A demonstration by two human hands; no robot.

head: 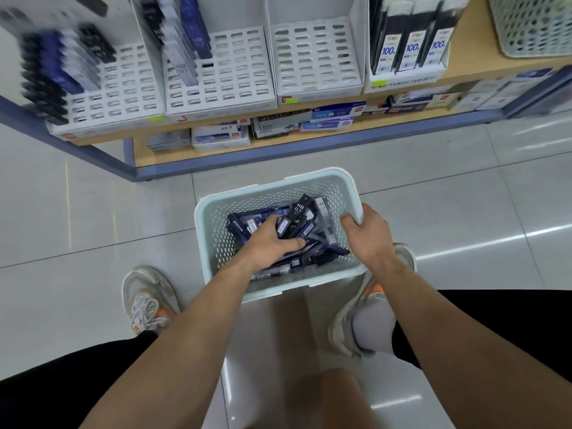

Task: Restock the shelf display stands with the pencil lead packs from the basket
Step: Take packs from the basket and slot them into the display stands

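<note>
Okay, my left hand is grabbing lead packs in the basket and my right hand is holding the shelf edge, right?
Not quite. The head view shows the left hand gripping lead packs in the basket, but the right hand holds the basket's rim instead.

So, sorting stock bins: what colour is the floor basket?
The basket is pale mint green; head view.

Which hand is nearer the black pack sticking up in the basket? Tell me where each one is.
Left. The left hand grips the black pack inside the basket; the right hand holds the basket's right rim, apart from the pack.
</note>
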